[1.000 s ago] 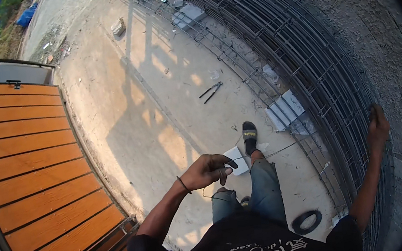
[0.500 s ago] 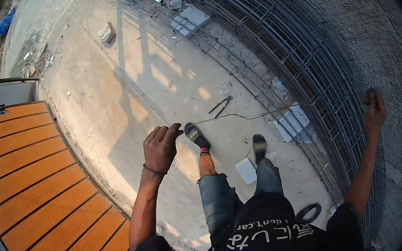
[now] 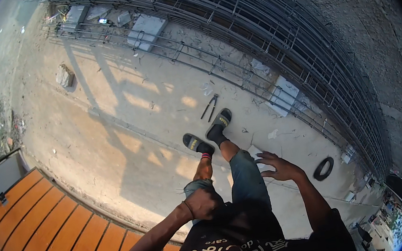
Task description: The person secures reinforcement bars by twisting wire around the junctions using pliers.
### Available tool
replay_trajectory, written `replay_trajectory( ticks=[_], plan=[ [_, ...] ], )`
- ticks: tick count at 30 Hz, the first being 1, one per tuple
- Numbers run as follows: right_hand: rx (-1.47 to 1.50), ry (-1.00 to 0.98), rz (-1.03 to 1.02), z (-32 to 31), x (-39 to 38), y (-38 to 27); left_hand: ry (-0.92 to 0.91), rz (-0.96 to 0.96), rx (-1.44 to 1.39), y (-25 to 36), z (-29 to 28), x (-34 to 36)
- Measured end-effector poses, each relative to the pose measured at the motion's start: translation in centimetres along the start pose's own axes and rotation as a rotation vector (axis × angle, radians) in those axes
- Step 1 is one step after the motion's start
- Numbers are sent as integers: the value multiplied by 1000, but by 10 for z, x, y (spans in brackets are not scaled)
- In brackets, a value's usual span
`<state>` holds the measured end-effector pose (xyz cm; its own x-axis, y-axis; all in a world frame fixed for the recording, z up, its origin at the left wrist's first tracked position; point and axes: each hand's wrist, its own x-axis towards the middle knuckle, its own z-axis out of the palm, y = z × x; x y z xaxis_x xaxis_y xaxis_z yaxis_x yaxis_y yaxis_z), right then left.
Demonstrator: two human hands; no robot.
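Observation:
My left hand (image 3: 204,204) is curled closed in front of my shirt, by my left thigh. Its fingertips face away, so whatever it may hold is hidden. Over the floor just right of my right knee, my right hand (image 3: 280,169) is held with fingers stretched apart, and nothing shows in it. A pair of dark-handled pincers (image 3: 210,108) lies spread on the concrete, just beyond my sandals (image 3: 219,123). To the right of my right hand, a black ring-shaped coil (image 3: 323,168) rests on the floor.
Long rebar cages (image 3: 261,43) are stacked along the far and right side, partly on white blocks (image 3: 147,32). A stone-like lump (image 3: 65,76) sits at the far left. Orange slatted panels (image 3: 55,228) border the near left. Scraps of wire and litter dot the concrete floor (image 3: 145,122).
My left hand has dropped to my waist. My right hand has come in from beside the rebar and spread its fingers. The thin wire on the right is gone from sight. My view has turned.

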<state>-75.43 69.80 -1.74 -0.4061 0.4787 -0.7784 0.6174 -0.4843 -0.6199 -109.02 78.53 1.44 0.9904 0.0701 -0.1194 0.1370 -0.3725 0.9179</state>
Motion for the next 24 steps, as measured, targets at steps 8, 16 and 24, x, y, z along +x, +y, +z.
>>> replay_trajectory(
  ticks=[8, 16, 24],
  plan=[
    [1257, 45, -478, -5, 100, -128, -10, 339, -11, -16, -86, 90],
    [1837, 311, -251, -44, 118, -158, 549, 29, -144, -31, -166, 93],
    [1573, 697, -24, -58, 229, -305, 565, -412, -672, -150, -282, 14]
  ],
)
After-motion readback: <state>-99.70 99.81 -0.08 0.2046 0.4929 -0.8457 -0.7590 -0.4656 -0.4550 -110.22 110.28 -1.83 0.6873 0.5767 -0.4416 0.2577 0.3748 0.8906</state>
